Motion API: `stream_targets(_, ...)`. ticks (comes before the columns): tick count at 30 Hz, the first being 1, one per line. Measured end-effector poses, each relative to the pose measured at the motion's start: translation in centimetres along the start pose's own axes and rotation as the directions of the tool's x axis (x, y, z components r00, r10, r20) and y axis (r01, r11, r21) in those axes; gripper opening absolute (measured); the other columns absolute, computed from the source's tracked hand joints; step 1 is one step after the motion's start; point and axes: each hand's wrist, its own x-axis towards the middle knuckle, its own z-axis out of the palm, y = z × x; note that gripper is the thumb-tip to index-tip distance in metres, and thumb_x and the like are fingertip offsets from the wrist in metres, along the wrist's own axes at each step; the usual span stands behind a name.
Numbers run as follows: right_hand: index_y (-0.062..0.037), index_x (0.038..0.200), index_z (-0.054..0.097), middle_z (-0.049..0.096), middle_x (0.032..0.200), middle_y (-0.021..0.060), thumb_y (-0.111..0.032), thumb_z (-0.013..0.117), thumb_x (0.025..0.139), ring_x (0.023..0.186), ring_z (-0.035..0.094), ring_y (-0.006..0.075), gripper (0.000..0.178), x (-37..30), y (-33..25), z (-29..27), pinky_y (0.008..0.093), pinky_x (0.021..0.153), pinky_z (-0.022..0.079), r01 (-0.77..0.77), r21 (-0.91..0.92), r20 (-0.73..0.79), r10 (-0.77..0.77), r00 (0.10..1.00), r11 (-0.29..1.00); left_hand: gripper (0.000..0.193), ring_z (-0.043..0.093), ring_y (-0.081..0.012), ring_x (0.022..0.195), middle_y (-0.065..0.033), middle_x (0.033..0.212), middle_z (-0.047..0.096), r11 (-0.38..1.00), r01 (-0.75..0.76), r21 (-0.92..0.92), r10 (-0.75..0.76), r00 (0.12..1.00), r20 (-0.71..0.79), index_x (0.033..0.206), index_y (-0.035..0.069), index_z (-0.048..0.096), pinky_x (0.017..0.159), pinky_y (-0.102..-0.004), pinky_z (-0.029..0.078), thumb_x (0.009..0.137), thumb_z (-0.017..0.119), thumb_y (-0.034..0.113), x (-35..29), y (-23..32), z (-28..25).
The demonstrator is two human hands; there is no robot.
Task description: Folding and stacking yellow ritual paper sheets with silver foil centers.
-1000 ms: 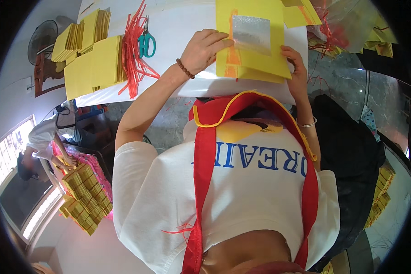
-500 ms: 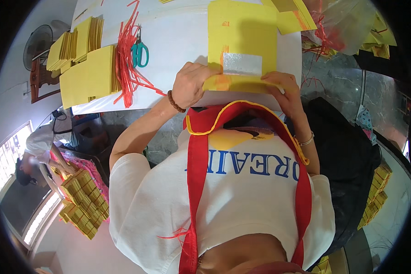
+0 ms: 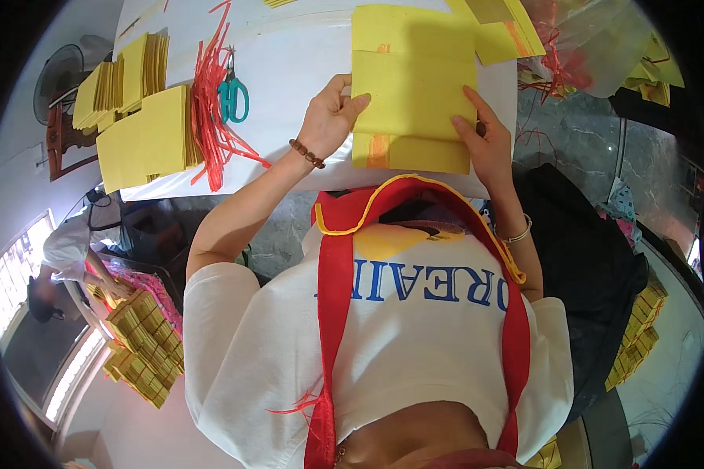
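Two bare hands work a stack of yellow paper sheets (image 3: 413, 98) lying flat on the white worktop (image 3: 289, 94), at its near edge. Left hand (image 3: 330, 119): fingers curled loosely at the stack's left edge, thumb on top of the upper folded sheet, pinching that edge. Right hand (image 3: 489, 144): fingers extended and spread, pressing flat on the sheet's right side; not closed around anything. An orange stripe shows on the lower sheet. Left of the hands, well apart, lie teal-handled scissors (image 3: 233, 95) beside a bundle of red plastic strings (image 3: 210, 109). Further left sit piles of yellow paper bundles (image 3: 145, 129).
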Motion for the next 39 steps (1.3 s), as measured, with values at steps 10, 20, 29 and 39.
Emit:
stream_targets(10,-0.0044,0.122,0.052,0.065,0.084,0.0096,-0.016,0.062,0.079,0.062,0.052,0.0086,0.045,0.7,0.0,-0.1,0.023,0.059,0.042,-0.003,-0.126,-0.013,0.001,1.0,0.992,0.042,0.04,-0.0051,0.047,0.0017,0.053,0.047,1.0,0.017,0.0,-0.017,1.0,0.011,0.12,-0.001,0.037,0.045,-0.0224,0.033,0.085,0.057,0.012,0.5,0.3,-0.1)
stream_targets(20,-0.0041,0.12,0.053,0.065,0.092,0.0155,-0.017,0.062,0.078,0.076,0.062,0.0161,0.045,0.8,-0.2,0.0,0.0272,0.068,0.046,-0.012,-0.125,-0.032,0.009,0.999,0.992,0.04,0.054,-0.0179,0.074,-0.0071,0.082,0.058,0.667,-0.472,0.576,0.594,0.804,-0.028,0.114,0.004,0.048,0.061,-0.0318,0.041,0.079,0.063,0.017,0.7,3.9,-0.4)
stream_targets(29,-0.0039,0.118,0.054,0.064,0.087,0.0182,-0.016,0.062,0.077,0.07,0.062,0.0198,0.043,0.9,-0.8,-0.2,0.0292,0.064,0.047,-0.049,-0.17,-0.017,0.046,0.999,0.984,0.057,0.033,-0.0324,0.121,-0.0147,0.132,0.038,0.125,-0.55,0.826,0.554,0.729,0.402,0.126,0.011,0.044,0.098,-0.0451,0.027,0.081,0.055,0.044,1.2,2.0,4.8)
stream_targets(39,-0.0114,0.126,0.047,0.037,0.137,0.0064,-0.048,0.059,0.075,0.127,0.033,0.0243,0.064,-4.1,0.2,1.7,0.0626,0.094,0.021,0.408,-0.828,0.274,-0.358,0.892,0.383,0.059,0.03,-0.0337,0.124,-0.0155,0.135,0.035,0.096,-0.546,0.832,0.518,0.742,0.427,0.128,0.013,0.044,0.099,-0.0493,0.023,0.08,0.054,0.047,1.9,1.1,4.7)
